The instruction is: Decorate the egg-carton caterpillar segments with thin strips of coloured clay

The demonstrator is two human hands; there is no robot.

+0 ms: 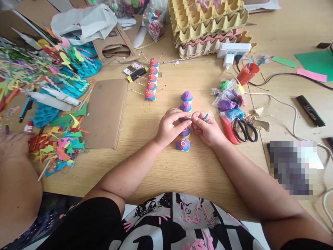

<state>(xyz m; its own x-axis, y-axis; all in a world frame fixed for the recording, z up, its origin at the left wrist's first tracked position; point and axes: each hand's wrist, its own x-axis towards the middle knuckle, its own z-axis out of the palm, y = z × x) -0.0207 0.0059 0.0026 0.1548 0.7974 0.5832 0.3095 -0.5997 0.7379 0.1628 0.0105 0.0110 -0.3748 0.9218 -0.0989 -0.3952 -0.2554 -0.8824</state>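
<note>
In front of me stands an egg-carton strip (182, 145) covered with purple and blue clay, a yellow ring on its nearest bump. Over its middle bumps, my left hand (170, 125) pinches a tiny yellow piece (189, 117), probably clay. The fingertips of my right hand (208, 129) meet it at the same piece. A small blue clay tool (205, 117) sticks up out of my closed right hand. Farther back lies a finished-looking red and blue egg-carton caterpillar (152, 81) with pins along its sides. My hands hide part of the nearer strip.
Left are a cardboard sheet (105, 114), paper scraps (61, 147), glue bottles (53, 99) and another person's hand (15, 146). Right are bagged clay (227, 100), scissors (245, 130), an orange cup (247, 74), a marker (310, 110) and cables. Egg trays (208, 31) stack behind.
</note>
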